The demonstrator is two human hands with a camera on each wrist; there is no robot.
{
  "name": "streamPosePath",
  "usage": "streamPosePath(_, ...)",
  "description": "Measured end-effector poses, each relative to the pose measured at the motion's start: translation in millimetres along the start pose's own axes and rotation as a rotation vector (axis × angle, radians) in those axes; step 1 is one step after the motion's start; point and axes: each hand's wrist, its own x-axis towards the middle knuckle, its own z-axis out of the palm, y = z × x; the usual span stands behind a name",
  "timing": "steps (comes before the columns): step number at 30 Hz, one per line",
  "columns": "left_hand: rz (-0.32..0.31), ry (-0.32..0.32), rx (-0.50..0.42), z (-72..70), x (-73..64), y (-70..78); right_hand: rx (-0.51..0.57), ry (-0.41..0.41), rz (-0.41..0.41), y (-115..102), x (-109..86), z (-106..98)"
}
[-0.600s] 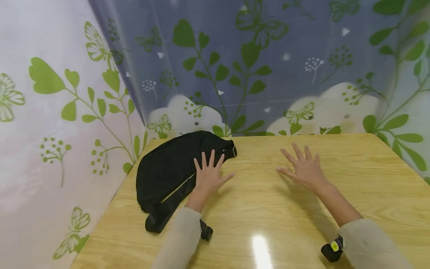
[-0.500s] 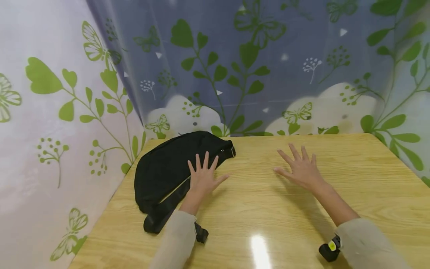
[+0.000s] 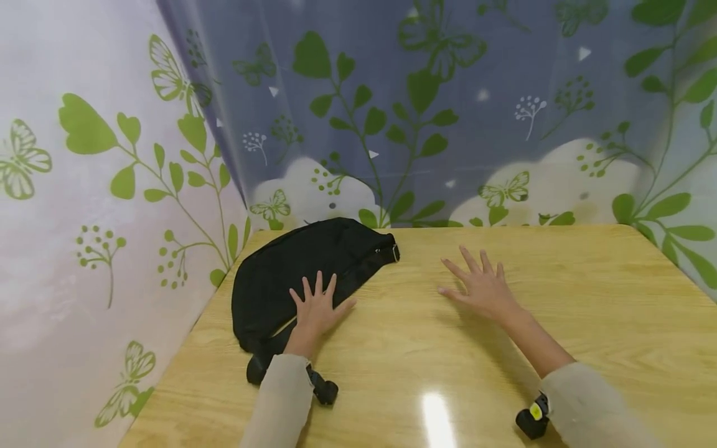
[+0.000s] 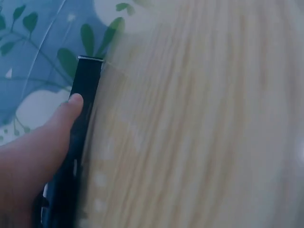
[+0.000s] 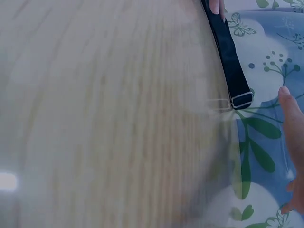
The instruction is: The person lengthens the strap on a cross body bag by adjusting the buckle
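Bare left hand (image 3: 316, 311) and right hand (image 3: 486, 294) hover apart, fingers spread; the curved black fabric bag (image 3: 297, 264), far left, seems light, floppy, best gripped by its flat black strap (image 5: 232, 64).

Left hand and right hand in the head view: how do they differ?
The left hand partly overlaps the black bag, contact unclear; the right hand appears against bare table. The left hand's fingers point mostly forward, while the right hand's slant forward and left. Both have fingers spread and grip nothing.
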Motion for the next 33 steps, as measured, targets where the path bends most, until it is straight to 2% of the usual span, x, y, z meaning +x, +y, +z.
streamPosePath(6,-0.008,-0.033,-0.101,13.3,-1.0,-4.1,0.013,0.021,-0.018,-13,7.2,12)
streamPosePath(13,0.037,-0.019,-0.082,15.3,-5.6,0.6,0.026,0.014,-0.028,-22,18.5,22)
streamPosePath(24,0.218,-0.087,-0.079,15.0,-12.0,5.5,0.05,0.011,-0.051,-25,27.5,35)
streamPosePath(33,0.394,-0.138,-0.148,11.4,-12.2,9.8,0.011,-0.014,-0.129,-11,31.3,38)
